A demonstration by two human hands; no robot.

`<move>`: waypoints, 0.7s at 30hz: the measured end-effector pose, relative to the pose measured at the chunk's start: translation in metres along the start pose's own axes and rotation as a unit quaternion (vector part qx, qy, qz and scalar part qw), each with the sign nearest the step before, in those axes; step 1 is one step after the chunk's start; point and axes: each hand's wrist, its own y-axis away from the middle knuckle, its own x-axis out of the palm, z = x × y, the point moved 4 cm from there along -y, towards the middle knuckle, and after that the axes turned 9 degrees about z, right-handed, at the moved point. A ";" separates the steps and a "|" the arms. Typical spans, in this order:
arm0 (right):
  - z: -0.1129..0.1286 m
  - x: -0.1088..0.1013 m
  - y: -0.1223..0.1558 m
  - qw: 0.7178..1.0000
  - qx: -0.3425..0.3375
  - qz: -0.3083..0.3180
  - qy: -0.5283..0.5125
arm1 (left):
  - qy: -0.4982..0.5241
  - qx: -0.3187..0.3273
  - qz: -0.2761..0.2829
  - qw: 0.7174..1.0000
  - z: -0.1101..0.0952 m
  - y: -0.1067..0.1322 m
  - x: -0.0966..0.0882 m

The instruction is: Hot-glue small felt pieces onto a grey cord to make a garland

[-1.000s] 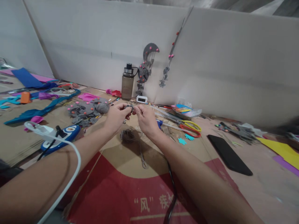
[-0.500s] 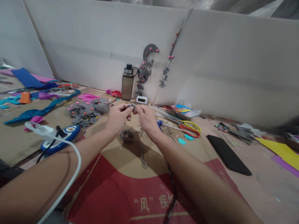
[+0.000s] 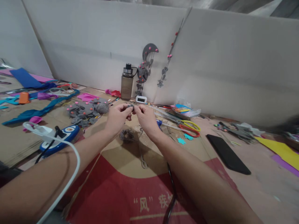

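Close together above the cardboard, my left hand [image 3: 118, 119] and my right hand [image 3: 145, 119] pinch a small grey piece [image 3: 130, 106] between thumbs and fingers. It looks like felt, but the fingers cover most of it. Grey yarn [image 3: 140, 146] trails beneath my right hand and ends in a loop on the cardboard. A loose coil of yarn [image 3: 126, 135] lies just below the hands. To the left sits a heap of grey felt shapes [image 3: 86, 109] with pink and orange pompoms, beside a ball of grey yarn [image 3: 102, 107].
A water bottle [image 3: 126, 84] and small white clock [image 3: 141, 99] stand near the white wall, where felt hangings [image 3: 150, 49] hang. Scissors [image 3: 190, 129], turquoise cutouts [image 3: 181, 141] and a black phone [image 3: 227, 154] lie right. A blue-and-white power strip [image 3: 67, 133] with a white cable is left.
The hands keep their pinch on the small grey piece, with only a slight shift of the fingers. The whole view has moved a little.
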 end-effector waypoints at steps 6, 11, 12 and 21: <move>0.001 -0.004 0.000 1.000 0.005 -0.006 0.028 | -0.115 0.022 0.014 0.993 -0.012 0.003 0.001; -0.001 -0.005 0.000 0.999 -0.011 -0.002 0.053 | -0.073 -0.003 0.037 0.997 -0.010 -0.002 -0.002; -0.001 -0.005 -0.001 0.999 -0.016 0.003 0.052 | -0.051 -0.014 0.046 0.998 -0.007 -0.004 -0.003; -0.003 0.001 0.003 0.999 -0.023 -0.022 0.010 | 0.002 -0.036 -0.026 0.999 0.003 -0.009 -0.011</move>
